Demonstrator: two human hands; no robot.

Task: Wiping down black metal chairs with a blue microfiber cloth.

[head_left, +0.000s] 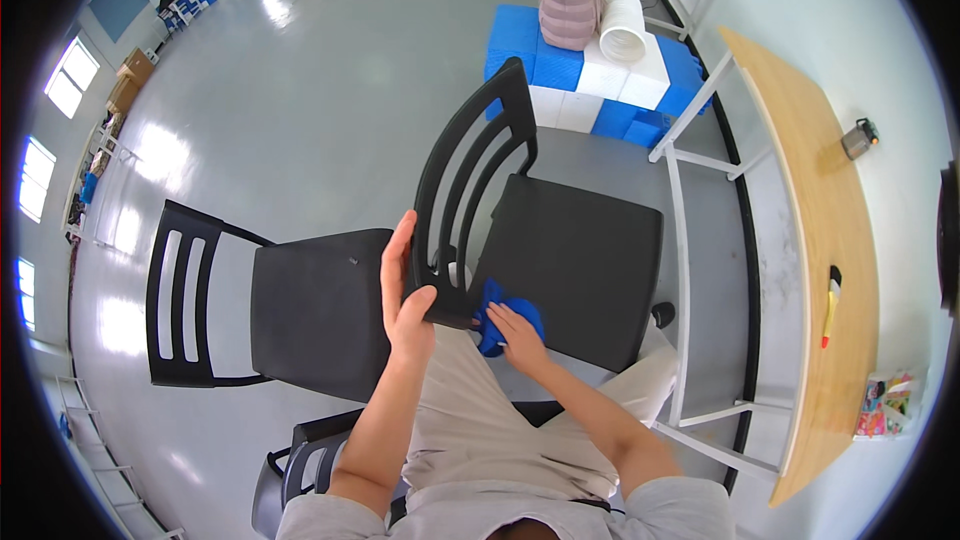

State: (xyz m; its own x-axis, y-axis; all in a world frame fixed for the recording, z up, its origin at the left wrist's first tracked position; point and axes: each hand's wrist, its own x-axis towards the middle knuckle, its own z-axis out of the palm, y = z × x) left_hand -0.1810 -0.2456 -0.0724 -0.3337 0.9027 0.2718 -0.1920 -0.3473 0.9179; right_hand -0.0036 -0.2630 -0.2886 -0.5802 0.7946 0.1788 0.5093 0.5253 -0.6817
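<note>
A black chair [575, 250] with a slatted backrest stands right in front of me, its seat to the right of its back. My left hand [405, 295] holds the near end of the backrest [440, 305], thumb on one side and fingers stretched along the other. Bunched under my right hand [517, 335] is a blue cloth [492, 345], pressed to the seat's near edge beside the backrest. The right fingertips are partly lost in the cloth's folds.
A second black chair [320, 305] stands close on the left; another [300, 460] is partly hidden by my left arm. On the right runs a wooden table [800, 180] with a bottle [858, 138] and a yellow-handled tool [831, 305]. Blue and white blocks [560, 65] carry a pink backpack [570, 5].
</note>
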